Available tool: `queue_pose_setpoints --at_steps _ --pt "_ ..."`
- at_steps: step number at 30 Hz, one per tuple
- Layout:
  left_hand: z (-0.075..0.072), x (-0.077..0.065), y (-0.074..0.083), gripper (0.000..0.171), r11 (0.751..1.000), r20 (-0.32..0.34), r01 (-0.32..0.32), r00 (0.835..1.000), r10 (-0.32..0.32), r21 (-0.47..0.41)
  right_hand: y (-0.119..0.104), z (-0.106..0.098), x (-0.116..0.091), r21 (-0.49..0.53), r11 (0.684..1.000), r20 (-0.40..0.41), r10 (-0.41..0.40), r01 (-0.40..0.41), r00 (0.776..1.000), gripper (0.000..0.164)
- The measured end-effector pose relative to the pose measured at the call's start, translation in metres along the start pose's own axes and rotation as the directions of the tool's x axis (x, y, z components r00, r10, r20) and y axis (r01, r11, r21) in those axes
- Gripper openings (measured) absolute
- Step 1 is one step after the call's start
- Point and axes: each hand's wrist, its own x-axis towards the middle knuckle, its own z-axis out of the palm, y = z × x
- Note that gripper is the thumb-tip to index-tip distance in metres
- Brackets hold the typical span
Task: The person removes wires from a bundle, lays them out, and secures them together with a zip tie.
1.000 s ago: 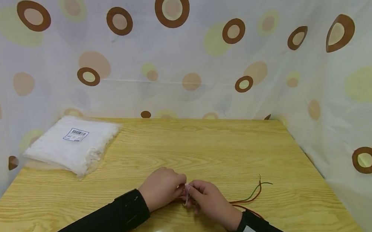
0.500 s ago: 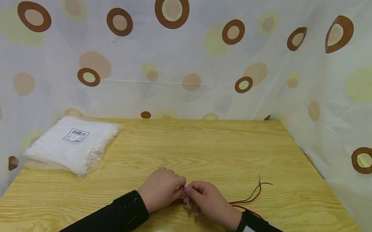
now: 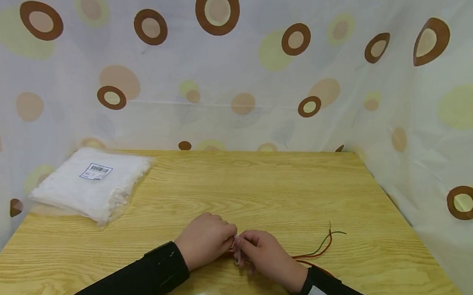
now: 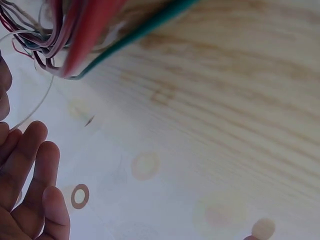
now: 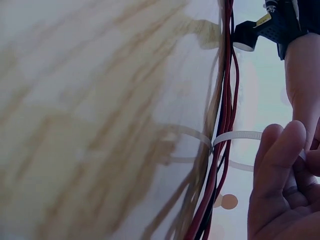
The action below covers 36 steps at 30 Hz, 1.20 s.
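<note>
A white cable tie point(image 5: 241, 135) loops around a bundle of red, black and green wires point(image 5: 227, 95), as the right wrist view shows. My left hand point(image 3: 206, 240) and right hand point(image 3: 269, 256) meet low in the middle of the head view, fingertips close together at the tie. The right thumb and fingers pinch it. The left fingers grip at the same spot, though their tips are mostly hidden in the head view. In the left wrist view, the thin tie point(image 4: 44, 99) curves from the wires point(image 4: 65, 40) down to the fingers.
On the wood-grain table point(image 3: 240, 185), a clear plastic bag of white items point(image 3: 94, 180) with a barcode label lies at the back left. Loose wire ends point(image 3: 327, 243) spread right of the hands. A patterned curtain point(image 3: 220, 63) encloses the back and sides.
The white strip at the right fingertips has shifted and tilted slightly since one second ago. Both hands stay almost in place.
</note>
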Motion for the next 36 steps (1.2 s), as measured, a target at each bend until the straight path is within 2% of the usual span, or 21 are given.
queue_pose_setpoints --at_steps 10,31,36 --pt "-0.0012 0.0019 0.001 0.029 1.0 0.019 0.004 1.0 -0.004 0.007 0.0016 -0.0012 -0.0015 0.009 1.0 -0.024 -0.01 0.01 1.0 0.037" --pt "-0.0025 0.0042 0.002 0.027 1.0 0.016 0.003 1.0 -0.002 -0.015 0.0017 -0.005 0.0002 0.006 1.0 0.016 0.012 -0.012 1.0 0.038" --pt "-0.0022 0.0047 0.0022 0.025 1.0 0.049 0.005 0.999 -0.004 -0.026 0.0023 -0.0057 0.0006 -0.008 1.0 0.013 0.012 -0.012 1.0 0.039"
